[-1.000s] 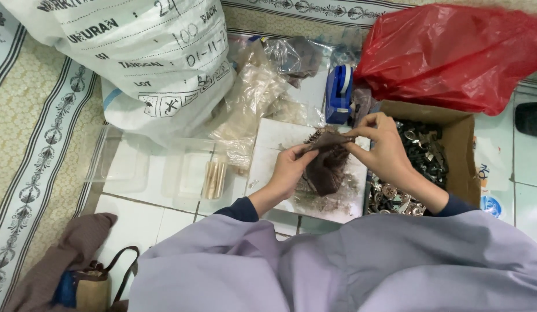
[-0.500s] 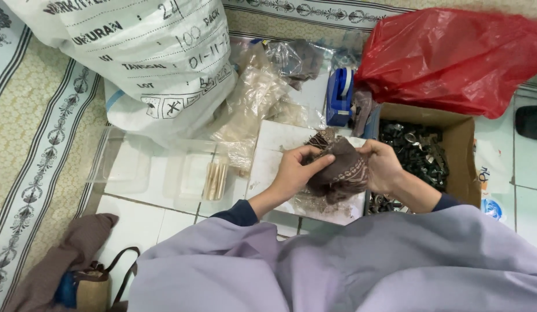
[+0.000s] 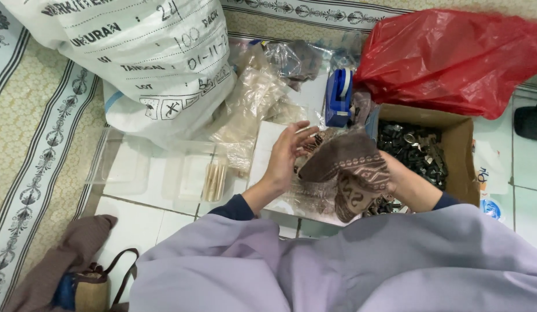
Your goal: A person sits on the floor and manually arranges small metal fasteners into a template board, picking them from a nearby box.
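Note:
A brown patterned cloth piece (image 3: 350, 169) lies over my right hand (image 3: 390, 173), which is mostly hidden beneath it and holds it up above a white sheet (image 3: 268, 144) on the floor. My left hand (image 3: 286, 155) is flat and open, fingers apart, touching the cloth's left edge. Small brown bits lie under the cloth on clear plastic. Lavender sleeves cover both arms.
A cardboard box (image 3: 460, 167) of dark metal parts sits at right, a red plastic bag (image 3: 453, 55) behind it. A blue tape dispenser (image 3: 338, 98), clear plastic bags (image 3: 254, 104), a large white sack (image 3: 135, 58), clear tubs (image 3: 182, 176) and a brown bag (image 3: 78, 277) surround me.
The cloth was bunched between both hands; now it is spread over my right hand, and my left hand has opened flat against it.

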